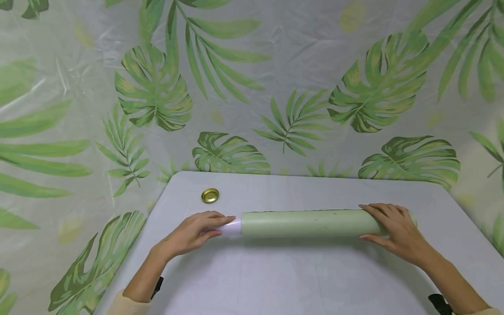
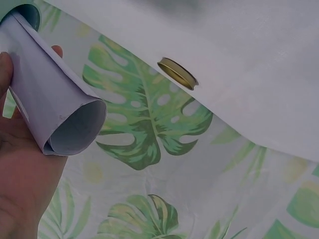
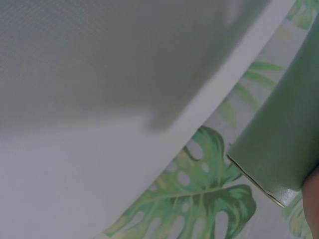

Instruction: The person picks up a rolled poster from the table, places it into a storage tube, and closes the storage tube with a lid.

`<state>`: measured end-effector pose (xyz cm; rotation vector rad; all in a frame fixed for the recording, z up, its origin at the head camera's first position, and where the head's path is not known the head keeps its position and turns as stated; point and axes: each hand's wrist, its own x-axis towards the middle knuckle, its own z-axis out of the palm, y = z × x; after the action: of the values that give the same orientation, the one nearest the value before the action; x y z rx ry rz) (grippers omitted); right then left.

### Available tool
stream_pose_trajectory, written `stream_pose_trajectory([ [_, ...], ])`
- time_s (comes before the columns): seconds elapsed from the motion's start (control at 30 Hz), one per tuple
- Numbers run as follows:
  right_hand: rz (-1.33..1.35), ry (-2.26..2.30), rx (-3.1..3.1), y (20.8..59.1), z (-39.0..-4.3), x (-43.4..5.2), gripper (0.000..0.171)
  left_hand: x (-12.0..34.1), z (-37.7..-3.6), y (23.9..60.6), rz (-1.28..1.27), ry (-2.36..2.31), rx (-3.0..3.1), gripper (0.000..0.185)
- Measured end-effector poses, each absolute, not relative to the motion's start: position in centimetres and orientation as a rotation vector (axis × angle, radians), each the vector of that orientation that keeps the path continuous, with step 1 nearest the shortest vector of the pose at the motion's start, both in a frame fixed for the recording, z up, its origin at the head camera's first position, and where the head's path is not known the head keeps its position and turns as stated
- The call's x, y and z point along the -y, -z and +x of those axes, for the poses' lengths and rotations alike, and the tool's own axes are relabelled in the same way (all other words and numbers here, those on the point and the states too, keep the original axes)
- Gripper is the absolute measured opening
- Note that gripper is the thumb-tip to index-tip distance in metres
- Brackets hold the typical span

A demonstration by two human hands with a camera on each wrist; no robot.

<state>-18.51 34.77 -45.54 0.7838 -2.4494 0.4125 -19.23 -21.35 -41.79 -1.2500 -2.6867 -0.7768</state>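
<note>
A long pale green tube (image 1: 307,223) is held level over the white table, its open left end facing my left hand. My right hand (image 1: 397,229) grips it near the right end, thumb below and fingers over the top. A rolled sheet of white paper (image 2: 55,94) sticks out of the tube's left end. My left hand (image 1: 197,231) holds this roll between thumb and fingers. In the left wrist view the roll flares to an open, hollow end, while its other end sits inside the green tube. The tube's right rim (image 3: 256,181) shows in the right wrist view.
A round gold lid (image 1: 210,195) lies on the white table (image 1: 275,275) toward the back left, beyond my left hand. Behind the table hangs a leaf-patterned sheet (image 1: 299,57). The table's back edge runs a little beyond the tube.
</note>
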Motion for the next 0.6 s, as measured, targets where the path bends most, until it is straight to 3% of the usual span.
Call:
stream_pose_trajectory([
  [0.6,0.824,-0.408,2.477,45.24,-18.76,-33.79,0.075,20.87,-19.48,41.8,-1.289,0.854,2.669,0.052],
])
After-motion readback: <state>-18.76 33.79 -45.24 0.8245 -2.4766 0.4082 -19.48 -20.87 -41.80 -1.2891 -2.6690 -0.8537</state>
